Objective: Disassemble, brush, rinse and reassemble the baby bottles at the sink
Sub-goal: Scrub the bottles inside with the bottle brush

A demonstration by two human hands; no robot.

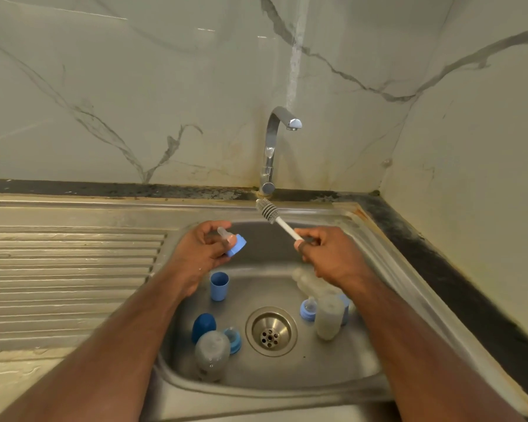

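Over the steel sink basin (287, 379), my left hand (200, 254) grips a light blue collar with a clear teat (233, 243), the teat pointing up and left. My right hand (329, 254) holds the white handle of a grey bottle brush (269, 210), its head raised toward the tap. In the basin lie a clear bottle (212, 354) at the front left and another clear bottle (328, 318) on the right. Beside them are a light blue cap (219, 286), a dark blue cap (203, 327), a blue ring (233, 339) and a blue collar with teat (308, 309).
A chrome tap (272, 147) stands behind the basin, no water running. The ribbed draining board (67, 269) stretches left. The drain strainer (270, 332) sits mid-basin. Marble walls close in behind and on the right, with a dark counter strip (457, 269) along the right.
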